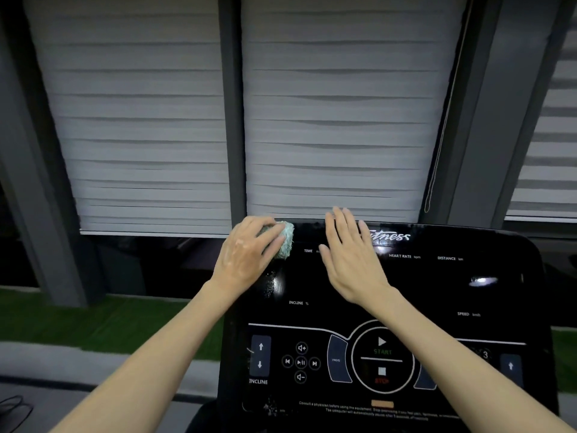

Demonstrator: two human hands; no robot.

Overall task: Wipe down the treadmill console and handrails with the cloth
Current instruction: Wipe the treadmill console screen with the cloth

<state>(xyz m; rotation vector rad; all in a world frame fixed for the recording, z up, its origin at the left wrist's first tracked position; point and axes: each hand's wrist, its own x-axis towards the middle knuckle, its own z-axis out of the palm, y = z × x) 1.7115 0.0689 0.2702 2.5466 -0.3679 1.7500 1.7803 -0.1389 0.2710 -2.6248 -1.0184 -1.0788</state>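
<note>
The glossy black treadmill console [437, 285] fills the lower right, with display labels on top and START, STOP and INCLINE buttons below. My left hand [246, 254] presses a bunched pale green cloth [285, 239] against the console's top left corner. Only the cloth's right part shows past my fingers. My right hand [349, 254] lies flat on the upper console just right of the cloth, fingers spread and holding nothing. No handrails are in view.
Grey pleated window blinds [337, 120] with dark frame posts [232, 114] stand right behind the console. A thin blind cord [437, 151] hangs at the right. Green turf [103, 320] and a grey floor lie to the left below.
</note>
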